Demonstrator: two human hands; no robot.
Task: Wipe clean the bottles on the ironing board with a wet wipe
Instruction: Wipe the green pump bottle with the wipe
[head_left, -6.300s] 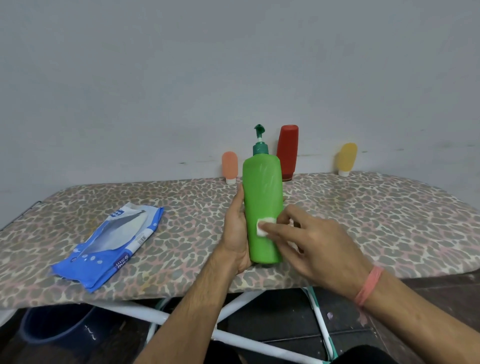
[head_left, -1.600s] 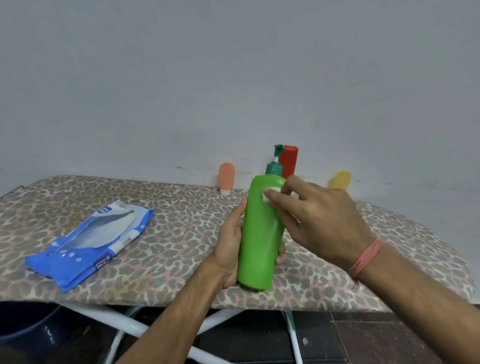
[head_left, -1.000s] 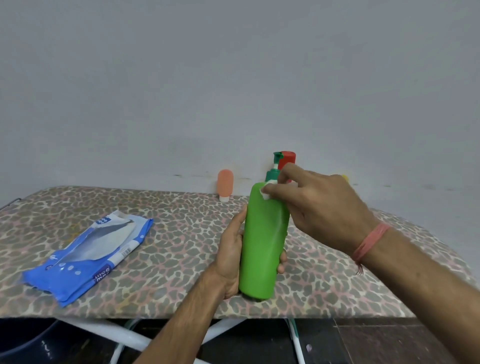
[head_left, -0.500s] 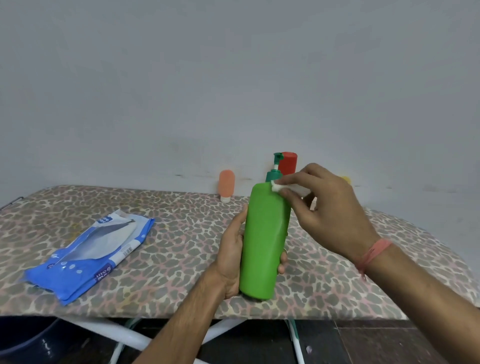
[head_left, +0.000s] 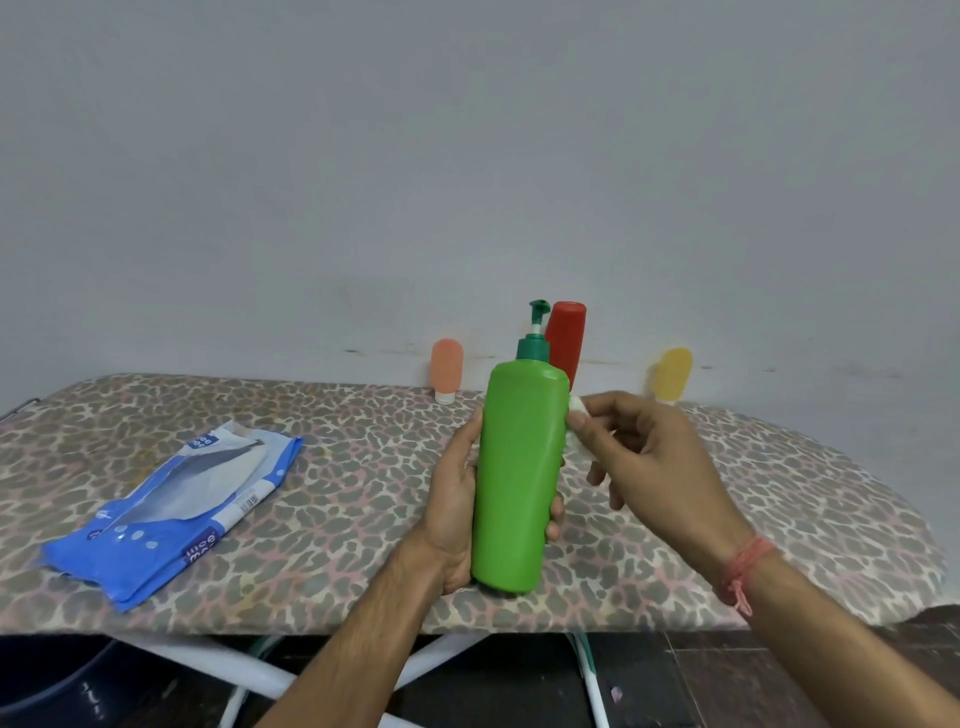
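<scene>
Left hand (head_left: 457, 499) grips green pump bottle (head_left: 519, 478) upright at ironing board (head_left: 779, 519) front edge, right hand (head_left: 654, 467) pinches wet wipe (head_left: 575, 410) vs its upper right side; red (head_left: 566, 340), orange (head_left: 447, 369), yellow (head_left: 672, 371) bottles at back edge prob. still to do.

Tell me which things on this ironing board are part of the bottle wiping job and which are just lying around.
Part of the job:
green pump bottle, held by left hand
wet wipe, pinched in right hand
red bottle
orange bottle
yellow bottle
ironing board
blue wipes pack

Lying about:
dark tub under the board
</scene>
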